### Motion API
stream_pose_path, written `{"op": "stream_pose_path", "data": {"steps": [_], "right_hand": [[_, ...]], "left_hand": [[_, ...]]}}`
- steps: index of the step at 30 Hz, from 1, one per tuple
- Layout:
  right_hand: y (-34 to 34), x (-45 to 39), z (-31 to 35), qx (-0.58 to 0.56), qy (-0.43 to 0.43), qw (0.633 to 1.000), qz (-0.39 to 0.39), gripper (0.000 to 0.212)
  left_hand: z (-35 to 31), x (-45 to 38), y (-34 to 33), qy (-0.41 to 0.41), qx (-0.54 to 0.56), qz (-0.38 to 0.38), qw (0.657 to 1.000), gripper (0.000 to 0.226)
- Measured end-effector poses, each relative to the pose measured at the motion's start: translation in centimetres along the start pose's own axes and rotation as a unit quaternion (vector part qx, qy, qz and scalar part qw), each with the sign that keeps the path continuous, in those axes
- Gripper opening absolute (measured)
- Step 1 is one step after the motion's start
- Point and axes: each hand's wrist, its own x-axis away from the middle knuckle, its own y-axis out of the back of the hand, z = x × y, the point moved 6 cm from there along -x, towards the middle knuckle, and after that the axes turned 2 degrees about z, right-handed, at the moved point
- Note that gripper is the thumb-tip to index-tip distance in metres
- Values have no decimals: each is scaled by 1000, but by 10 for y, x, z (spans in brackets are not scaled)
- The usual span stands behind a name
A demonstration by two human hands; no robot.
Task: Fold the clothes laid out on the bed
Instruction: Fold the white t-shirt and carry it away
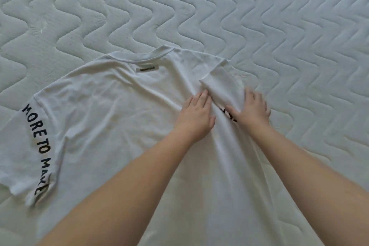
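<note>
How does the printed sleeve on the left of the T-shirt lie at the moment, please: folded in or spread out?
Spread out: the left sleeve lies flat on the mattress, its lettering fully showing, beyond the shirt's body.

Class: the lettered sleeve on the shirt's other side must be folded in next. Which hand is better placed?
Left hand: it lies nearer the spread lettered sleeve; the right hand presses the folded sleeve.
</note>
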Motion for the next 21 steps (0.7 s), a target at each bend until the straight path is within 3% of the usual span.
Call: {"op": "stream_pose_path", "data": {"steps": [4,6,9,13,16,18,21], "right_hand": [[20,2,-16,-147,40,988,-35,33],[31,6,-30,-222,17,973,-51,22],[42,14,-61,-251,-49,962,-97,16],[23,24,-106,-268,-157,950,-38,19],[7,27,-121,-271,-175,947,2,29],[12,22,-122,-295,-160,941,-41,36],[34,1,-115,-236,-91,958,-134,59]], "left_hand": [[-21,-9,-7,7,-22,-18,1000,63],[-22,-13,-9,19,-20,-14,1000,66],[-25,-20,-13,14,-38,7,999,68],[-33,-38,-14,8,-45,19,999,70],[-40,-51,-18,6,-49,26,998,70],[-47,-59,-19,0,-64,20,998,69],[-57,-67,-25,-1,-51,3,999,65]]}}
